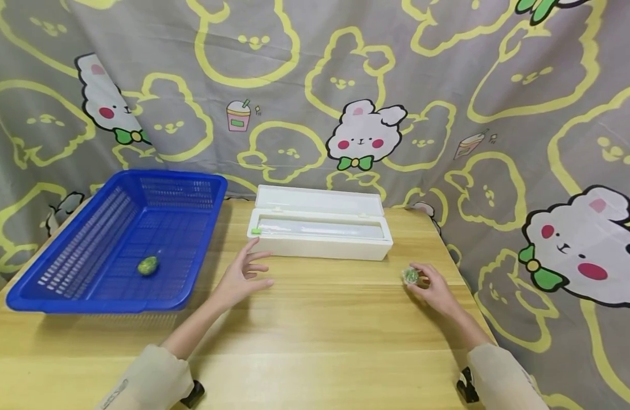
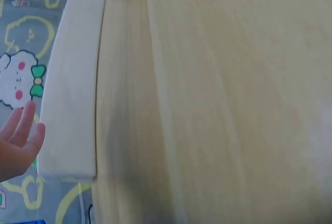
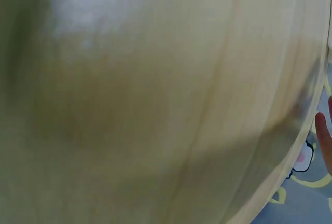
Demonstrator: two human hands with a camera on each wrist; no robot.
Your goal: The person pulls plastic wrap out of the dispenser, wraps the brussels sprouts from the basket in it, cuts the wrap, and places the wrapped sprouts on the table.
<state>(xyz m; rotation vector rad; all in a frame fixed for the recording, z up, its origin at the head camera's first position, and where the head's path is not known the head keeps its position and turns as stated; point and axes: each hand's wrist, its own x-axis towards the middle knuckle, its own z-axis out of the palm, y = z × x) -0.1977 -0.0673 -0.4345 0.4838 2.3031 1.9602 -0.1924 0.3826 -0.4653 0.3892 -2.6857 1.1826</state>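
Note:
Between the thumb and fingers of my right hand (image 1: 438,291) is a small round green thing (image 1: 410,276) that looks wrapped in clear film, held just above the table's right side. My left hand (image 1: 240,277) hovers with its fingers spread and nothing in them, close to the front left corner of a white cling film dispenser (image 1: 320,247). The dispenser's lid (image 1: 320,199) stands raised at the back, and a green slider (image 1: 256,231) sits at its left end. In the left wrist view, the left hand (image 2: 18,146) is beside the dispenser (image 2: 72,89). The right wrist view shows only fingertips (image 3: 324,141).
A blue plastic basket (image 1: 199,250) with slotted walls stands on the left, holding one small yellowish-green round thing (image 1: 148,265). The wooden table (image 1: 325,336) runs back to a grey curtain (image 1: 289,102) with cartoon prints, which also hangs along the right edge.

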